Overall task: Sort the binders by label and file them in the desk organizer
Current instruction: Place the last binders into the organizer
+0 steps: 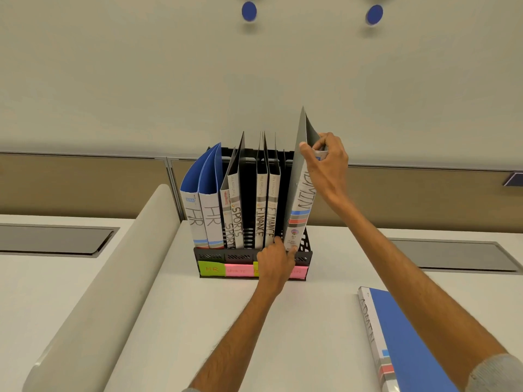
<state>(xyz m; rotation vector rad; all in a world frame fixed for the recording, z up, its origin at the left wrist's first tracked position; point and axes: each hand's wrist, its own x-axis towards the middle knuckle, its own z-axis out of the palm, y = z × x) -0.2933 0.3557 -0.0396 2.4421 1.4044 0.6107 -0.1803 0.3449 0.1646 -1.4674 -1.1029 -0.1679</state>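
The right hand [325, 162] has a narrow grip pinching the top of a grey ADMIN binder [301, 193], tilting it so its foot drops into the last slot of the black organizer [307, 250], which stands toward the counter's [325, 306] far edge. The left hand [273, 260] presses fingertips at the binder's lower spine, likely guiding it in. 6 binders already stand filed: 2 HR, 2 SPORTS, 2 FINANCE. 1 blue ADMIN binder [402, 340] lies flat near the counter's near-right corner, unfiled.
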